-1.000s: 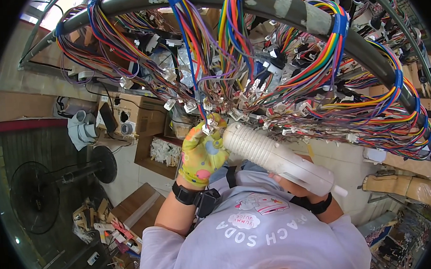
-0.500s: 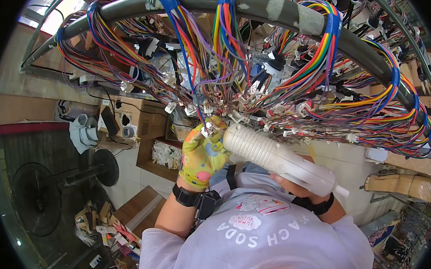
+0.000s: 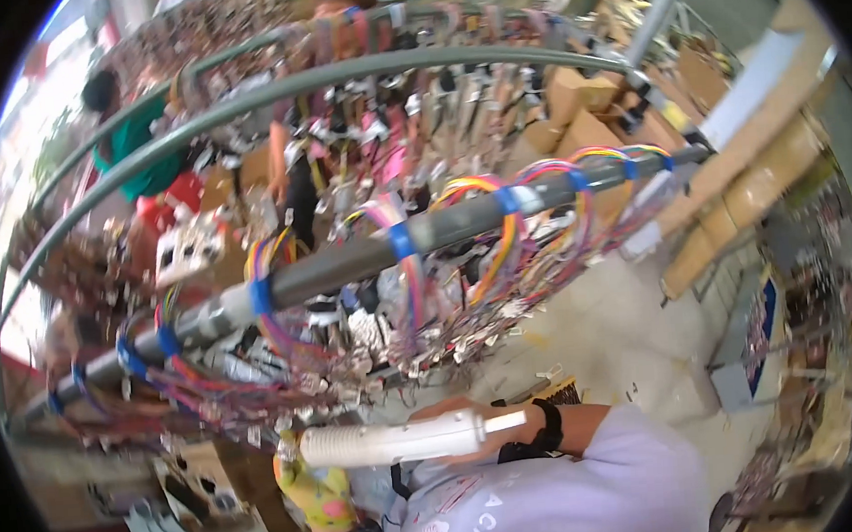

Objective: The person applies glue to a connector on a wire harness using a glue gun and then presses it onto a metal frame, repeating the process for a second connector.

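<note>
My left hand (image 3: 318, 491), in a yellow patterned glove, is closed at the lower left. It pinches a small white wire connector (image 3: 287, 452), which is blurred. My right hand (image 3: 453, 405) is wrapped round a white hot glue gun (image 3: 379, 443) with a ribbed barrel, and the tool hides most of its fingers. A pale stick (image 3: 505, 422) sticks out of the gun's rear end. The gun lies nearly level, its front end close to the gloved fingertips. Bundles of coloured wires (image 3: 410, 287) with white connectors hang just beyond both hands.
A grey curved rail (image 3: 328, 273) carries the wire bundles, tied on with blue tape. A second, thinner rail (image 3: 333, 72) runs farther off. Another person in green (image 3: 136, 148) is at the far left. Cardboard boxes (image 3: 595, 136) stand at the far right, and a long wrapped bundle (image 3: 748, 209) lies nearer.
The view has swung to the right and up, blurring the picture. Both hands now appear lower and farther left. The glue gun has turned from slanting to nearly level, still in my right hand.
</note>
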`<state>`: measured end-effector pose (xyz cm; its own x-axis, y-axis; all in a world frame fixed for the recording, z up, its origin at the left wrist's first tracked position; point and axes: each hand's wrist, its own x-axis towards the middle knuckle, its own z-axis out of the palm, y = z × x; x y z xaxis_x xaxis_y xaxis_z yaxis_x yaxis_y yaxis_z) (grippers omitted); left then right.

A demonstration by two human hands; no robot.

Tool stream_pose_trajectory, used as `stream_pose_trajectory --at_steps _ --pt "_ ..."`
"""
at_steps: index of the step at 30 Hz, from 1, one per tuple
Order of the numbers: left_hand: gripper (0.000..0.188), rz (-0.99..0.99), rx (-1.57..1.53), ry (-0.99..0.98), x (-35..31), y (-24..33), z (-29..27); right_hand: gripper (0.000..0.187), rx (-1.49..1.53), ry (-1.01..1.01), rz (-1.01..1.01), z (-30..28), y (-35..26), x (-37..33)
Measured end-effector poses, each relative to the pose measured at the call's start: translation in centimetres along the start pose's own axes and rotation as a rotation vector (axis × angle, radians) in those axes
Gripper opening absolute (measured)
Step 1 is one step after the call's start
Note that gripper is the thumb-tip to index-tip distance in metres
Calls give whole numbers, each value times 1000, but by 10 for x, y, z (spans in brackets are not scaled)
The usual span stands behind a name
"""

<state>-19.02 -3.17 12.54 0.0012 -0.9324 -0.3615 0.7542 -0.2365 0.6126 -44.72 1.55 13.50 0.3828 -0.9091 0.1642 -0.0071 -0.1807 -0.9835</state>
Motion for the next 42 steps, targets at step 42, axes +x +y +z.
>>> stream_pose_trajectory --at_steps 42 --pt "36 -126 -351 -206 -2 -3 -8 39 -204 -54 188 15 -24 12"
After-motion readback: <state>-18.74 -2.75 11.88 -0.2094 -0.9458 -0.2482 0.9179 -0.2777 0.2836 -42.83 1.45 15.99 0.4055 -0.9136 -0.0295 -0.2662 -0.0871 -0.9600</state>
